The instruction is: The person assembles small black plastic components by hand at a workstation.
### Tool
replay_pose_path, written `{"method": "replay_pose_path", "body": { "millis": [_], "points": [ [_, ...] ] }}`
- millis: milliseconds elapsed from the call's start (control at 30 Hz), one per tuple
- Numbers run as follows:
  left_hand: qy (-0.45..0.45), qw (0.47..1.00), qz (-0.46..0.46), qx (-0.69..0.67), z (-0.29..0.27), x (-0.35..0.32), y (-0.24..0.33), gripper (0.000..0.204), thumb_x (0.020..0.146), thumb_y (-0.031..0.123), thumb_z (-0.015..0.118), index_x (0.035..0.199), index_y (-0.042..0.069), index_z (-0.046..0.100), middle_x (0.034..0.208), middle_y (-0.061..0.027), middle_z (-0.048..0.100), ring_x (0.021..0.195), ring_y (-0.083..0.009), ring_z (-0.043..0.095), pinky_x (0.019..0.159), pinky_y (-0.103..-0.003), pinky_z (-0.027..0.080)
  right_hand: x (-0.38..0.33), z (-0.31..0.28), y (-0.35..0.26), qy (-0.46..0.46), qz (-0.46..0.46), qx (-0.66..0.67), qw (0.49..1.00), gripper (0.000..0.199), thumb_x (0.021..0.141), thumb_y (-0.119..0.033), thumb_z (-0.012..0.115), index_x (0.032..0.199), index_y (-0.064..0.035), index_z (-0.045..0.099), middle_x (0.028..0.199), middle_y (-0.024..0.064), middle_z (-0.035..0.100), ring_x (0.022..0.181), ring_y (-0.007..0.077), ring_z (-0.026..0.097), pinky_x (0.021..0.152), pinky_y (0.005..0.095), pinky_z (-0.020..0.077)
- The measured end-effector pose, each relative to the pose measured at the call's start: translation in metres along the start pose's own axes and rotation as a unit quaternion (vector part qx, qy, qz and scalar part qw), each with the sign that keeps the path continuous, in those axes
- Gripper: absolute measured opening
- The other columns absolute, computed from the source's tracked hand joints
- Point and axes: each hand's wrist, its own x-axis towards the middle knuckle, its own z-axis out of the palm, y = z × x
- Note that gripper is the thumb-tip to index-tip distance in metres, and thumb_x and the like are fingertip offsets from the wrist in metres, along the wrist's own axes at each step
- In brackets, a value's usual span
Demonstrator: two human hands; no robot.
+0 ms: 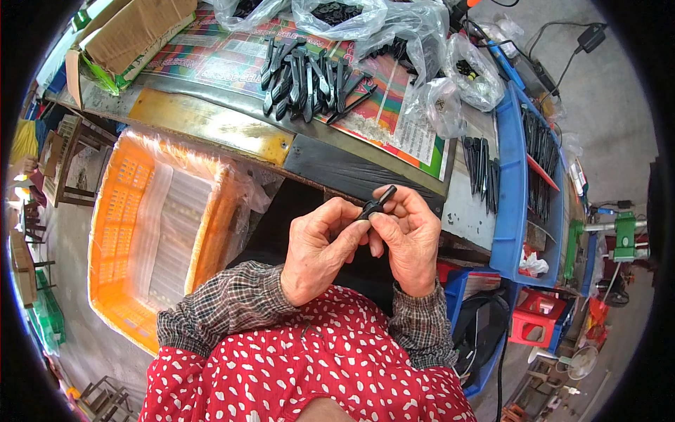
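My left hand (316,243) and my right hand (408,239) meet in front of the bench edge, above my lap. Between them they pinch a small black rod-like part (377,202), its thin end pointing up and right. The thumbs and forefingers of both hands press on it; its lower end is partly hidden by my fingers. Beyond my hands, a heap of black long-handled parts (309,81) lies on the bench. One slim black rod (351,107) rests apart at the heap's right side. More thin black rods (481,172) lie in a bunch to the right.
An orange crate (121,232) lined with clear plastic stands at left. Clear bags of small black parts (337,17) sit at the back of the bench (218,123). A blue bin (511,204) holding black rods stands right. A cardboard box (137,39) lies far left; a red stool (538,318) stands lower right.
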Motion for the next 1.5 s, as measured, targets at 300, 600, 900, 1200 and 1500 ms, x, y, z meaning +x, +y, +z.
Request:
{"method": "replay_pose_path", "body": {
  "millis": [300,600,900,1200,1500],
  "points": [
    [-0.03,0.999,-0.018,0.011,-0.002,0.0,-0.001,0.006,0.09,0.004,0.058,0.089,-0.001,0.055,0.069,-0.0024,0.062,0.053,-0.0024,0.05,0.045,-0.017,0.039,-0.002,0.002,-0.007,-0.01,-0.017,-0.107,0.994,0.005,0.089,-0.002,0.058,0.09,0.0034,0.058,0.067,0.0013,0.058,0.053,0.0025,0.05,0.046,0.0168,0.0402],
    [-0.039,0.999,-0.031,-0.004,0.0,0.002,0.003,0.007,0.091,0.005,0.057,0.089,-0.001,0.055,0.07,-0.0031,0.062,0.052,-0.0026,0.05,0.045,-0.017,0.038,-0.002,-0.001,-0.006,-0.006,-0.02,-0.116,0.993,0.008,0.089,-0.006,0.059,0.091,0.0027,0.059,0.068,0.0,0.059,0.055,0.0023,0.051,0.048,0.0166,0.0408],
    [-0.069,0.993,0.006,0.1,-0.001,0.006,0.012,0.023,0.086,0.003,0.062,0.107,0.0,0.052,0.073,-0.0084,0.063,0.057,-0.0086,0.057,0.051,-0.022,0.045,0.002,-0.004,-0.013,-0.019,-0.047,-0.132,0.99,0.011,0.087,-0.005,0.063,0.094,0.0017,0.06,0.074,-0.0013,0.06,0.059,0.0018,0.053,0.049,0.0166,0.0426],
    [0.008,0.868,0.324,0.376,0.003,0.021,0.014,0.036,0.072,-0.007,0.067,0.106,0.001,0.058,0.094,-0.0152,0.064,0.084,-0.0294,0.065,0.072,-0.032,0.051,0.015,-0.006,-0.01,-0.006,-0.065,-0.152,0.986,0.014,0.085,-0.006,0.067,0.095,0.0016,0.061,0.072,-0.001,0.06,0.056,0.0019,0.051,0.048,0.0174,0.0412],
    [0.005,0.863,0.325,0.386,-0.009,0.027,0.021,0.037,0.073,-0.009,0.066,0.109,-0.001,0.062,0.093,-0.0174,0.066,0.081,-0.0289,0.067,0.069,-0.031,0.052,0.093,-0.065,-0.097,0.094,-0.202,-0.454,0.862,0.016,0.079,-0.013,0.067,0.087,0.0014,0.066,0.077,0.0115,0.065,0.067,0.0186,0.062,0.06,0.0299,0.0468]
  ]
}}
